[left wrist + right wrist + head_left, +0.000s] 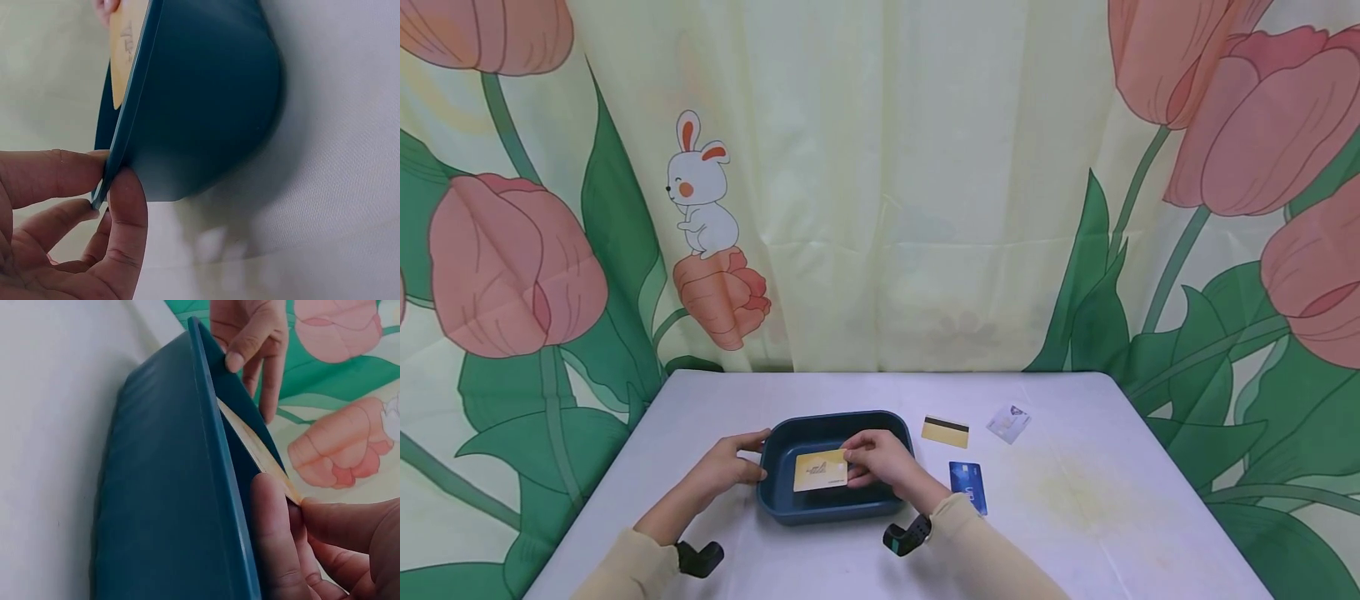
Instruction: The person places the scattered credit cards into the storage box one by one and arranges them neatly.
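Gripping the tray (775, 500) rim, my left hand (726, 467) steadies it; my right hand (876, 458) pinches a yellow card (818, 472) inside.

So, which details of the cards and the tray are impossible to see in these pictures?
- Print on the yellow card: too small in the head view, edge-on in both wrist views.
- Tray floor: partly covered by that card and the right hand.
- Faces of the striped card, blue card and white card: too small in the head view, absent from the wrist views.
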Available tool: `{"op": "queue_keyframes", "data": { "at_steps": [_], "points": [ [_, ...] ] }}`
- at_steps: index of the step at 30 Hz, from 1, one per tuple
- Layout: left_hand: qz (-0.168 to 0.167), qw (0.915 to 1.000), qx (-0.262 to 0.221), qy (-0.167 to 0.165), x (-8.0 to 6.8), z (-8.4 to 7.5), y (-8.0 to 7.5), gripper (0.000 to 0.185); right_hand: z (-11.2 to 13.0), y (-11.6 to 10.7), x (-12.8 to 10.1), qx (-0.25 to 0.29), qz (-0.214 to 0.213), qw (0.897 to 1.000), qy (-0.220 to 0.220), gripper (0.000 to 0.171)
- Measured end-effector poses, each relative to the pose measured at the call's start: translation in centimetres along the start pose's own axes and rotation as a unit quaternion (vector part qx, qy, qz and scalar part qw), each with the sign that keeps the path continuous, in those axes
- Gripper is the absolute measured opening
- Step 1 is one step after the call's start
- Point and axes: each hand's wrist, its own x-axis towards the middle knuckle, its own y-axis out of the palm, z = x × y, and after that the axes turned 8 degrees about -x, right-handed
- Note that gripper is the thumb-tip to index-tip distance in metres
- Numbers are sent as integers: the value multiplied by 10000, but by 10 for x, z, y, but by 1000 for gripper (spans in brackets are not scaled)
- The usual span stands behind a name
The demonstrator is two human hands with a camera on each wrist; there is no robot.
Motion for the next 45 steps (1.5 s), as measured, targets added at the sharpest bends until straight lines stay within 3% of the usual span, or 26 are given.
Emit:
{"op": "queue_keyframes", "data": {
  "at_steps": [33,45],
  "points": [
    [-43,10000,23,42,-1,2,0,75,-6,29,5,-445,-28,9983,375,15],
    [-14,9999,111,-15,-1,-1,-1,75,-7,36,4,-1111,-203,9926,448,8]
  ]
}}
